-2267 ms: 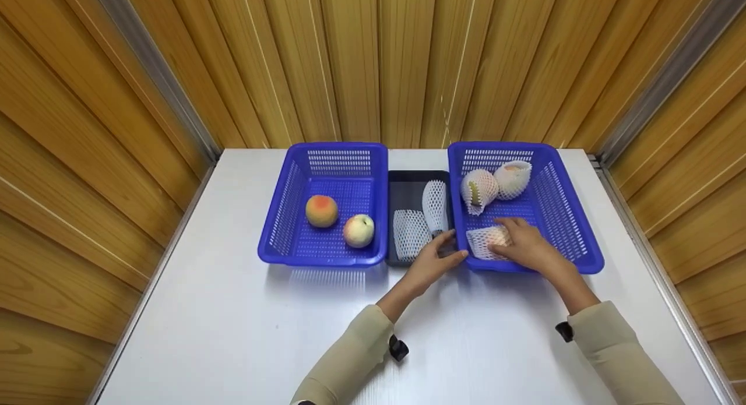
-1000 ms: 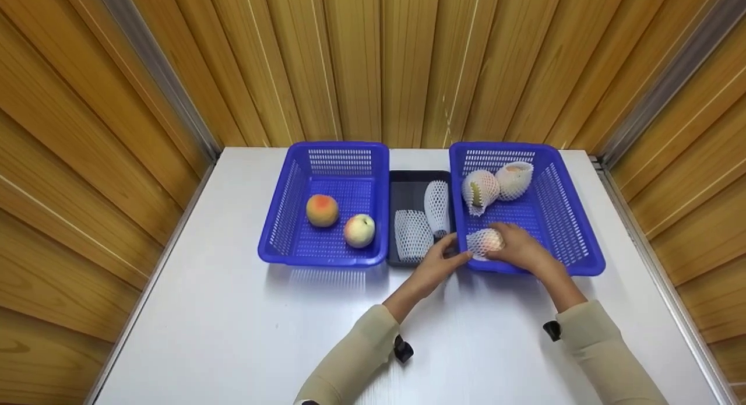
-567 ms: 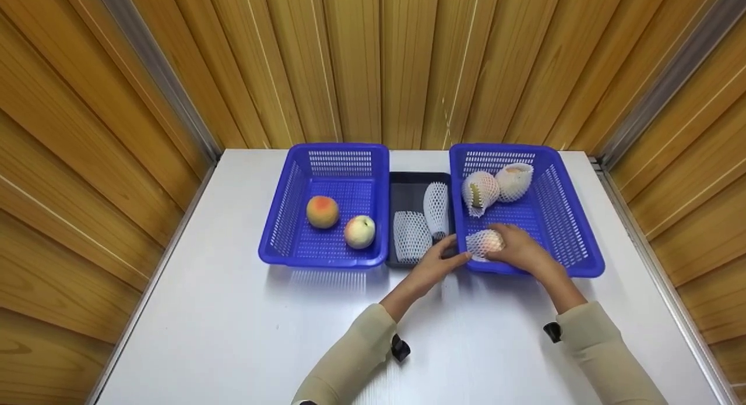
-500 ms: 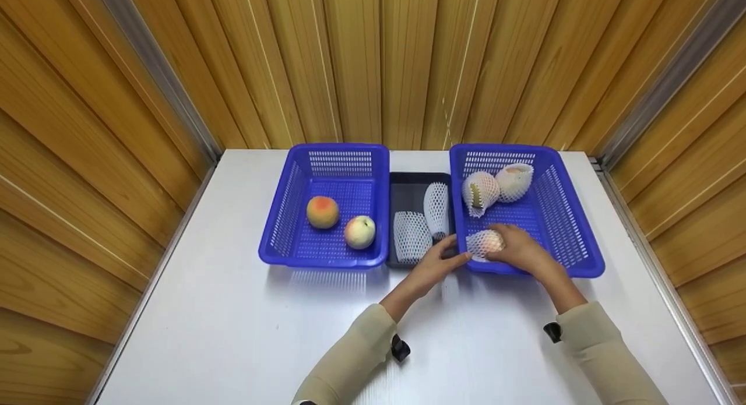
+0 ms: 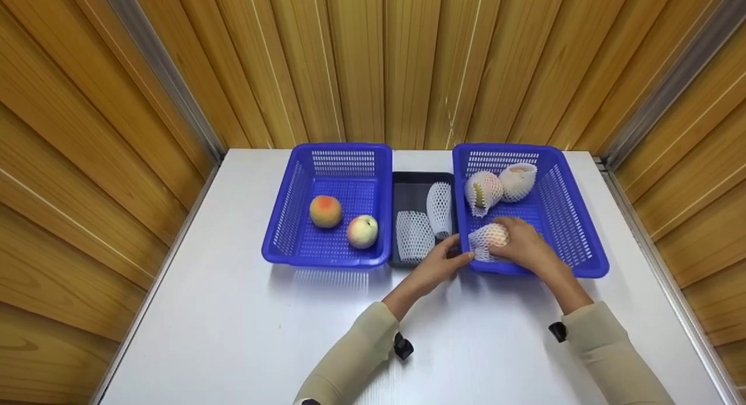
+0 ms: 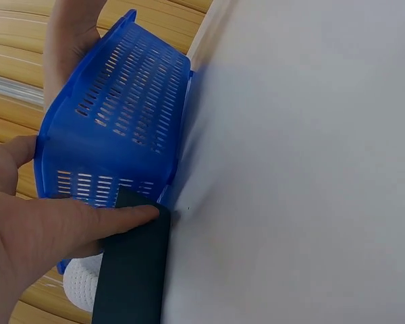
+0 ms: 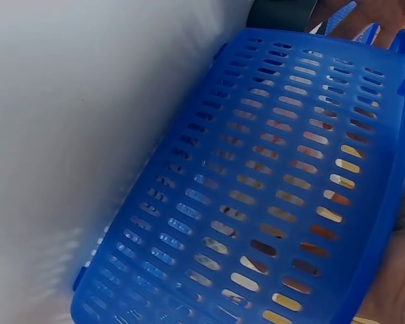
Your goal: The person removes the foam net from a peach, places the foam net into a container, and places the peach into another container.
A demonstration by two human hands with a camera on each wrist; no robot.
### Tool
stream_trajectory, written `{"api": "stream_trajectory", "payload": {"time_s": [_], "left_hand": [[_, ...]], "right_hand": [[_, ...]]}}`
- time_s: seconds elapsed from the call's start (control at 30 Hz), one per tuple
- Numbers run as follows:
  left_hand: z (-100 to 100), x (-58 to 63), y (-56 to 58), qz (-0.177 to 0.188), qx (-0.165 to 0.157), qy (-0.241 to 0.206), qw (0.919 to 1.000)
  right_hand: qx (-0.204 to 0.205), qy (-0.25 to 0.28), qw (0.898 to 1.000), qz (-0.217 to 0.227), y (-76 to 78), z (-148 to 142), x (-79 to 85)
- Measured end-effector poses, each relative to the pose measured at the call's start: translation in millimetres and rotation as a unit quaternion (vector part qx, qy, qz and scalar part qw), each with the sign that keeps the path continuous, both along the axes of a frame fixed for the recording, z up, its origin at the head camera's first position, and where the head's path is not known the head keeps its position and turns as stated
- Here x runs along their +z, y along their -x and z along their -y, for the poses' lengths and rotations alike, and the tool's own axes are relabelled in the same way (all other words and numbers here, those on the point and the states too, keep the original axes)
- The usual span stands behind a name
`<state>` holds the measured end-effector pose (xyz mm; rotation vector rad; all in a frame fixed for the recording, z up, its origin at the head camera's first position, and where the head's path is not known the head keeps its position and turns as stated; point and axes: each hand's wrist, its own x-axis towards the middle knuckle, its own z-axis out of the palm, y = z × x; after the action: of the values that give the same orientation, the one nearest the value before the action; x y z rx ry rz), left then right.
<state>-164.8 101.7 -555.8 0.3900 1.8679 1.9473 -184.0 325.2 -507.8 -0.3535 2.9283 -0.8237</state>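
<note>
In the head view, my right hand reaches into the right blue basket and grips a peach in a white foam net sleeve. The loose end of that sleeve points left, toward the basket's front left corner. My left hand is at that same corner, its thumb on or close to the rim and its fingers fairly straight. In the left wrist view, one finger of the left hand lies across the end of the black tray. The basket wall hides most of the right hand's grip in the right wrist view.
Two net-wrapped fruits sit at the back of the right basket. Two empty foam nets lie in the black tray between the baskets. The left blue basket holds two bare peaches. Wood-patterned walls enclose the white table.
Over the last half second, the right hand and the netted peach have shifted slightly backward and right. Compared with the oldest frame, the left hand sits slightly closer to the basket corner.
</note>
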Motion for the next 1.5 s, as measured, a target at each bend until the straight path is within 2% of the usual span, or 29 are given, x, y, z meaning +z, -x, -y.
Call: {"api": "stream_trajectory", "payload": {"time_s": [0.27, 0.53, 0.77, 0.93, 1.07, 1.23, 1.33, 1.5], "left_hand": [[-1, 1.2, -0.8, 0.015, 0.019, -0.020, 0.9995], [-2, 2.3, 0.0, 0.027, 0.022, -0.051, 0.9981], [-3, 4.4, 0.1, 0.016, 0.027, -0.041, 0.9987], [2, 4.5, -2.4, 0.013, 0.047, -0.043, 0.9979], [13, 8.0, -5.0, -0.007, 0.061, -0.060, 0.9963], [30, 15.5, -8.7, -0.064, 0.069, -0.034, 0.9950], [43, 18.3, -16.1, -0.088, 0.062, -0.008, 0.9942], [69, 19.4, -35.7, -0.122, 0.024, 0.054, 0.9908]], "right_hand": [[-0.012, -0.003, 1.000, -0.014, -1.8, 5, 17.6], [-0.020, 0.007, 0.999, -0.033, -6.6, 9, 36.8], [-0.021, 0.015, 0.999, -0.045, -14.0, 14, 49.7], [-0.010, 0.021, 0.997, -0.072, -20.1, 23, 55.7], [0.003, 0.029, 0.995, -0.094, -25.0, 32, 59.5], [0.022, 0.051, 0.991, -0.123, -33.5, 43, 61.3], [0.023, 0.074, 0.986, -0.145, -38.4, 51, 57.5], [0.019, 0.105, 0.979, -0.171, -47.4, 66, 46.9]]}}
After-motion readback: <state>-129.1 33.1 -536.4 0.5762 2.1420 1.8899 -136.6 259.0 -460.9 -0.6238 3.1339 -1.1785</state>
